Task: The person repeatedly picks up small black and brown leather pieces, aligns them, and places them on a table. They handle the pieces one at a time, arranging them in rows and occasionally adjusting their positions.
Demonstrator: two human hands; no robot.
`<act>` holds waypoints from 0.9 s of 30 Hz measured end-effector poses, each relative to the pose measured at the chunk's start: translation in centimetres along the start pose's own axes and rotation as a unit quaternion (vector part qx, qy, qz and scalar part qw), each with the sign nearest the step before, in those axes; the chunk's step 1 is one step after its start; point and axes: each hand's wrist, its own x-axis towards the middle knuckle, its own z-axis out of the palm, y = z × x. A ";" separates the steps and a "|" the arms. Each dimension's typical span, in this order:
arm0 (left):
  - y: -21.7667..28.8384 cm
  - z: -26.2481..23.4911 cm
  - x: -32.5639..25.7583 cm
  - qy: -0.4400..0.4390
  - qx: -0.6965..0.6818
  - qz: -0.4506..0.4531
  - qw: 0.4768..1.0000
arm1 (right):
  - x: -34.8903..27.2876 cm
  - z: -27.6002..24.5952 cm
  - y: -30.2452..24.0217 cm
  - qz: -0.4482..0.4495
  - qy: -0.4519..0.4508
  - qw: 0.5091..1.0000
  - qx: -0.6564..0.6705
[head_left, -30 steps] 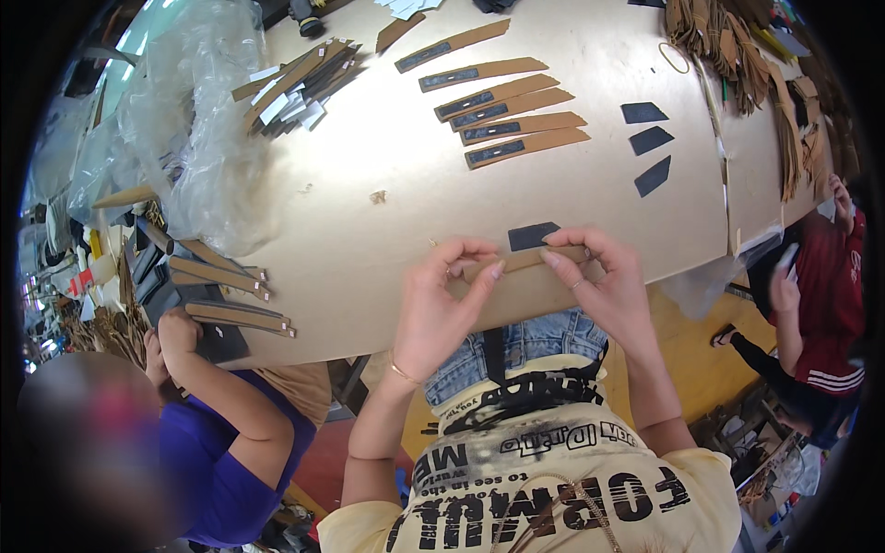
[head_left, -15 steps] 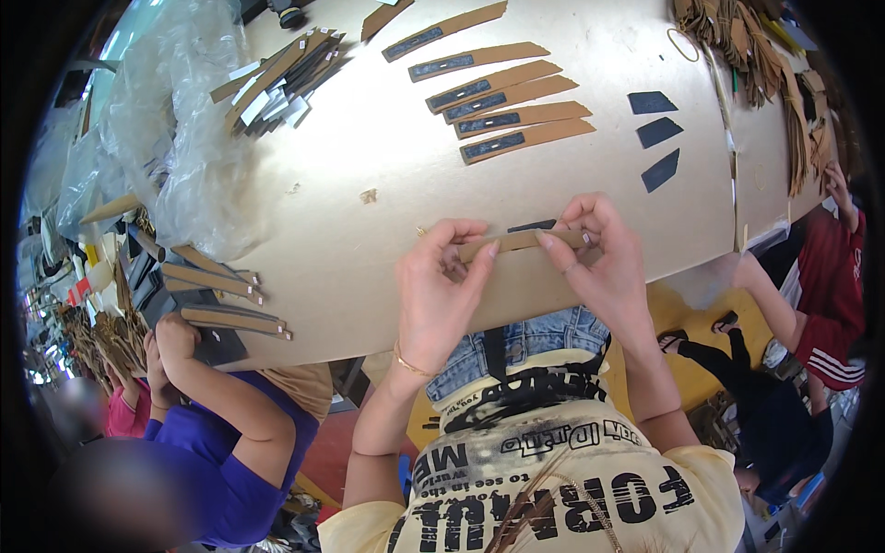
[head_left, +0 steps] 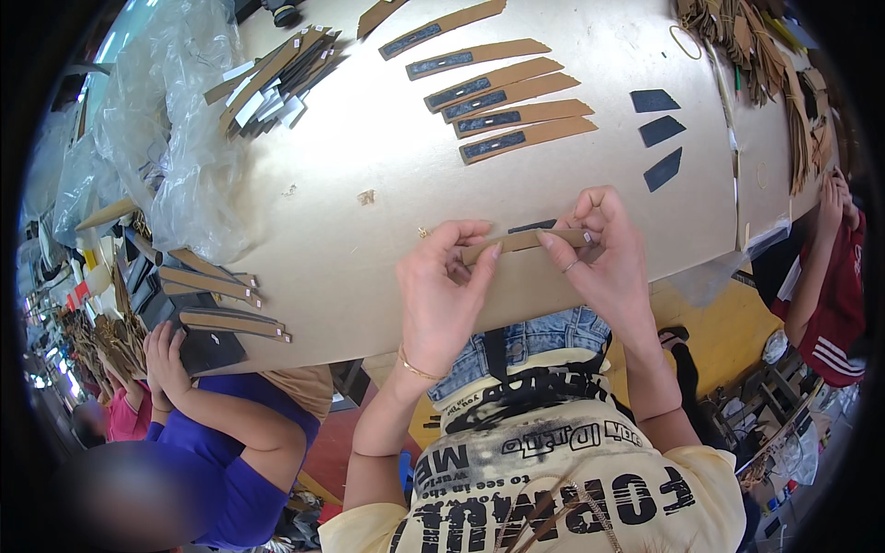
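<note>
A narrow brown leather-like strip [head_left: 518, 244] with a small white tag at its right end is stretched level between my hands, just over the table's near edge. My left hand [head_left: 437, 293] pinches its left part between thumb and curled fingers. Closer to the tagged end, my right hand [head_left: 601, 263] grips it the same way, the thumb pressing on the front. Just behind the strip a dark piece [head_left: 531, 226] shows; whether it touches the strip I cannot tell. Farther off lie several brown strips with dark patches [head_left: 527, 138], fanned out in a row.
Three dark slanted pieces [head_left: 662, 131] lie to the right on the table [head_left: 369, 249]. A pile of tagged strips [head_left: 277, 78] sits at far left beside clear plastic sheeting [head_left: 198, 138]. Brown bundles [head_left: 737, 46] lie far right. A co-worker in purple [head_left: 249, 442] sits at left, another person at right.
My hands and the strip stay almost in place. The co-worker at left has shifted their hands a little; at right, the person in red has moved their arm back from the table's edge.
</note>
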 end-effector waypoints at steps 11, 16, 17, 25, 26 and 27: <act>0.1 0.2 0.0 0.008 0.012 -0.001 1.000 | 0.0 0.0 -0.1 0.024 -0.005 0.999 0.022; -0.1 0.5 0.0 0.022 0.028 0.037 0.999 | 0.1 0.3 0.3 0.014 0.013 0.999 0.031; -0.2 0.7 -0.1 0.027 0.029 0.055 0.998 | 0.1 0.3 0.3 0.013 0.016 0.999 0.026; -0.9 1.9 -1.4 0.040 0.280 0.217 0.934 | 0.2 0.4 0.1 0.017 0.024 0.999 0.014; -1.0 2.0 -1.5 0.045 0.320 0.237 0.916 | 0.1 0.4 0.0 0.015 0.022 1.000 0.013; -1.0 2.0 -1.6 0.043 0.336 0.244 0.909 | 0.1 0.2 -0.1 0.023 0.018 1.000 0.008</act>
